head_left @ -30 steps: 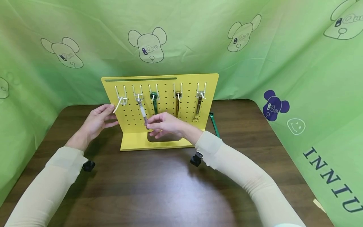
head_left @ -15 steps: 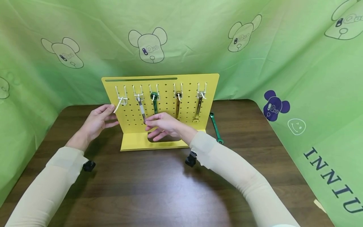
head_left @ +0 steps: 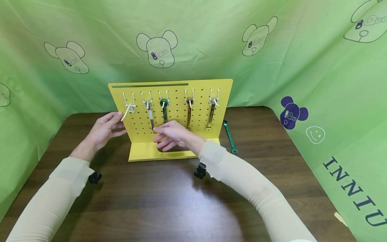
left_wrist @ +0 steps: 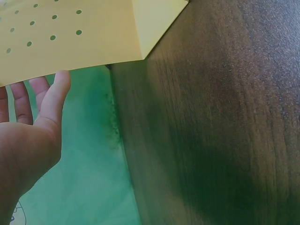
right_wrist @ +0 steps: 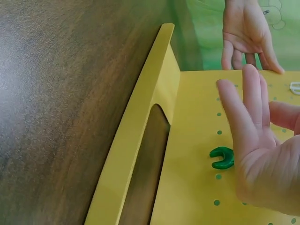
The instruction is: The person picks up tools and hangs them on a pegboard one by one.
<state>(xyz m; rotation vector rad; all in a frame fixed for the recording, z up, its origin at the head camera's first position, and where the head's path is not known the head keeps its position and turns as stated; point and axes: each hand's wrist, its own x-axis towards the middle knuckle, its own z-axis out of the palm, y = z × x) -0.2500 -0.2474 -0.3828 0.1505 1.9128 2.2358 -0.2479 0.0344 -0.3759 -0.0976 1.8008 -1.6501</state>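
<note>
A yellow pegboard [head_left: 142, 126] stands on the table, with wrenches hanging from white hooks. My left hand [head_left: 104, 129] holds its left edge; in the left wrist view the thumb [left_wrist: 56, 96] lies at the edge and the fingers reach behind. My right hand [head_left: 173, 132] pinches the lower end of a silver wrench [head_left: 150, 114] between thumb and forefinger, the other fingers spread. This wrench's top end is at the second hook from the left. Beside it hangs a green wrench [head_left: 164, 112], its open end [right_wrist: 224, 158] showing in the right wrist view.
A brown-gold wrench [head_left: 189, 114] and a dark metallic wrench [head_left: 211, 116] hang further right. The leftmost hook [head_left: 129, 107] bears nothing. Another green wrench [head_left: 230, 137] lies on the wooden table [head_left: 151, 198] right of the board. Green printed cloth [head_left: 199, 60] surrounds the table.
My right hand has moved slightly left, bringing the silver wrench's lower end with it, so it hangs closer to upright. My left hand stays at the board's edge.
</note>
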